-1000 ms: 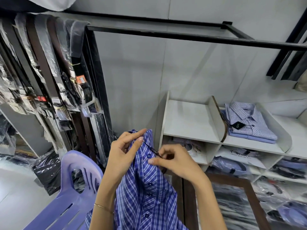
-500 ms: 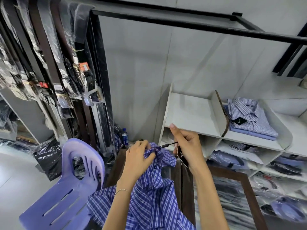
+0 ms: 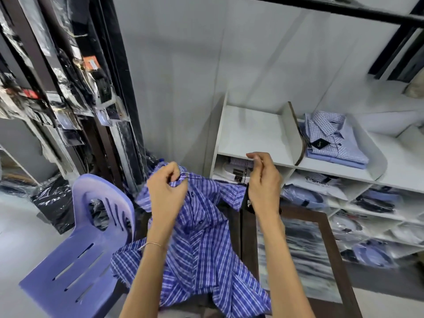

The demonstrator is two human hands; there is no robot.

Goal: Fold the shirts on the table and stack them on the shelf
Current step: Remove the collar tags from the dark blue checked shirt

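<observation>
Left hand, fingers curled, grips a bunch of fabric at the collar end of the blue plaid shirt; a thin bracelet circles its wrist. Right hand, raised just right of the collar, pinches a thin black cord between thumb and forefinger, and a black hang tag hangs at its palm side; the cord runs from that hand across to the fabric bunched in the left hand. Unfolded and rumpled, the shirt drapes from the left hand down over the dark wooden table, its button placket facing up and its lower part spread toward the near edge. Right of the shirt, the table carries a glossy inset panel framed in dark wood. Behind the table stands a white shelf divided into compartments: the upper left compartment directly beyond the right hand shows bare board, while the next compartment to the right holds a stack of folded shirts, a pale checked one on top with a black tag on its front. Lower compartments contain shirts packed in clear plastic. A lilac plastic chair stands just left of the table, its slotted seat angled toward the camera. Bagged dark garments hang on a rack at far left, and a black metal rail crosses the top of the view.
</observation>
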